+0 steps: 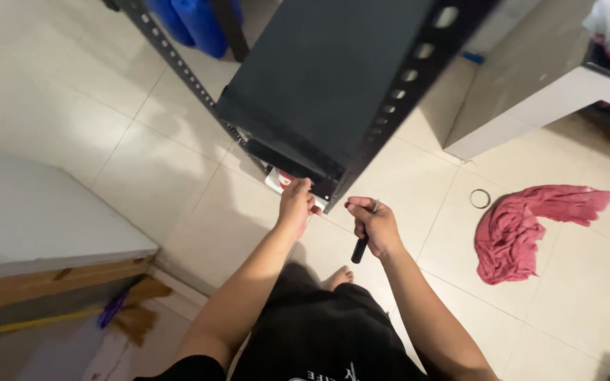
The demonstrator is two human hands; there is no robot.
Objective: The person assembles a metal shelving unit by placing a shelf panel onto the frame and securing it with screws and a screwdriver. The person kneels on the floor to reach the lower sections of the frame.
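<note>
Head view looks straight down on a dark metal shelving rack whose near corner sits just above the two hands. The left hand is curled over the lower lip of the shelf panel at that corner, fingers wrapped under the edge and thumb on top, so it is closed on the rack itself. The right hand is fisted around a slim black-handled tool, probably a screwdriver or small spanner; the working tip is hidden inside the grip, so I cannot say which.

The tool lies close to the perforated corner post, at about five o'clock from the corner. Its long axis runs from roughly one o'clock to seven o'clock, the handle end pointing down toward the person's bare foot, the metal end up toward the post.

To do this step well, the left hand should keep the shelf level and pressed against the post so the holes line up, while the right brings the tool square onto the fastener rather than at a slant. A slanted tool may slip off.

At three o'clock a red cloth lies crumpled on the tiled floor, a small ring just beside it. Blue containers stand at eleven o'clock, and a broom lies at eight.
</note>
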